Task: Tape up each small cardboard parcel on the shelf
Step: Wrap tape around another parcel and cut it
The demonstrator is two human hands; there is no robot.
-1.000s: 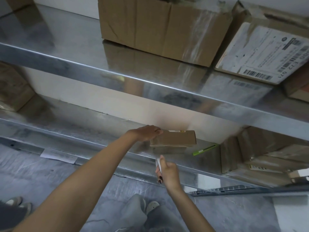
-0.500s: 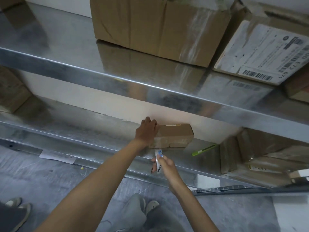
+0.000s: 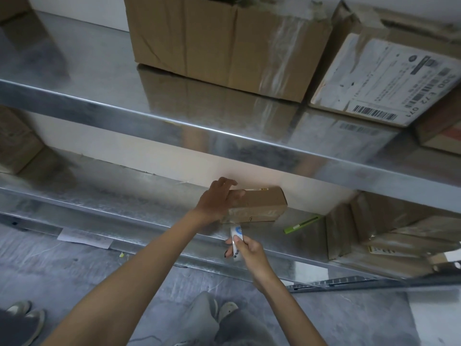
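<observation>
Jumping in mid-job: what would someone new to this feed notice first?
First, the two hands meeting at the small cardboard parcel on the lower shelf: the left hand rests over its left end, while the right hand grips a white item with a blue mark just below its front face. Next come the big cardboard box and the barcode-labelled box on the upper shelf, and a green pen lying right of the parcel.

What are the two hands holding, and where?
The right hand pinches a white tape roll by its lower end. The left hand presses on the small parcel at its left end.
</observation>
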